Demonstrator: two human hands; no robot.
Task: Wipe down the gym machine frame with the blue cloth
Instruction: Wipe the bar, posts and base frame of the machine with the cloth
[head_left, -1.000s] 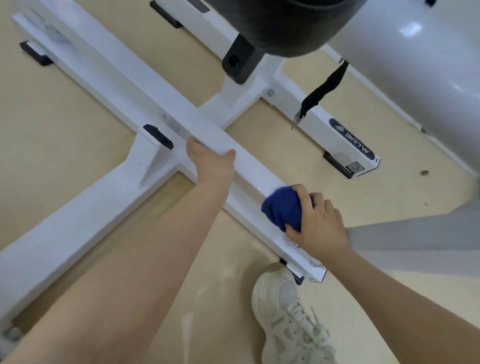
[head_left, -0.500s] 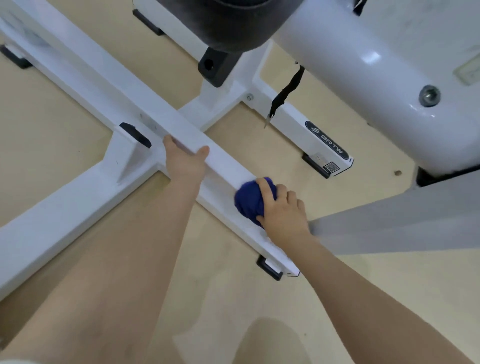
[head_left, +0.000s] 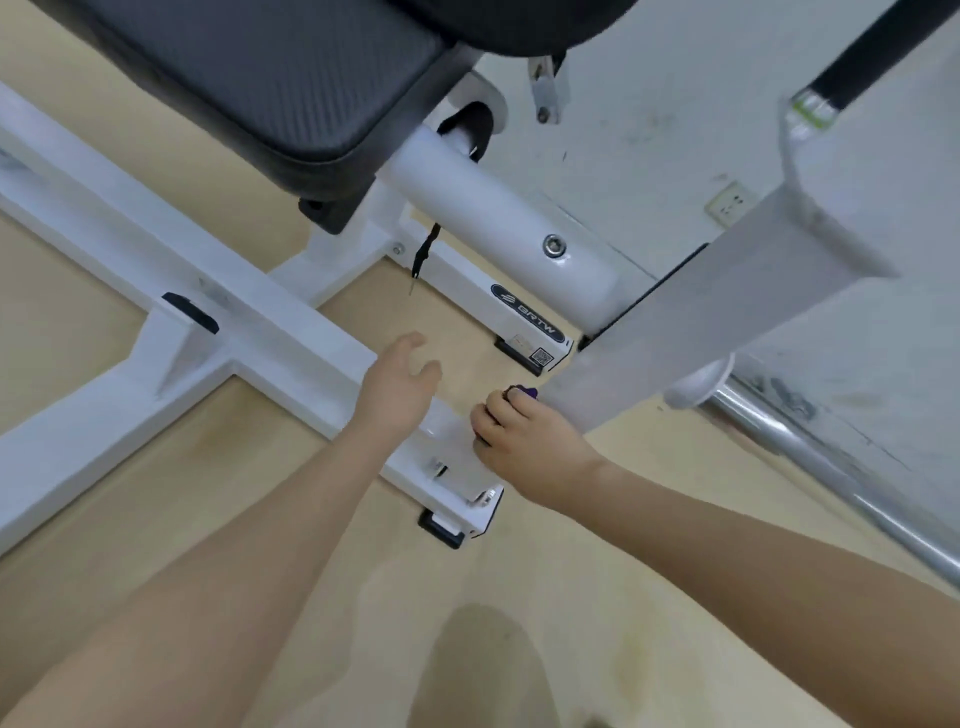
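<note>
Right hand (head_left: 524, 441) balling blue cloth (head_left: 525, 392), left hand (head_left: 400, 384) spread empty above white frame (head_left: 291, 332): risk of skipped patches.

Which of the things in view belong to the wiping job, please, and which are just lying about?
Part of the job:
- crumpled blue cloth, mostly hidden in the right hand
- white steel floor bar of the machine frame
- left hand, open above the bar

Just there:
- black padded seat
- chrome bar on the floor
- white wall socket
</note>
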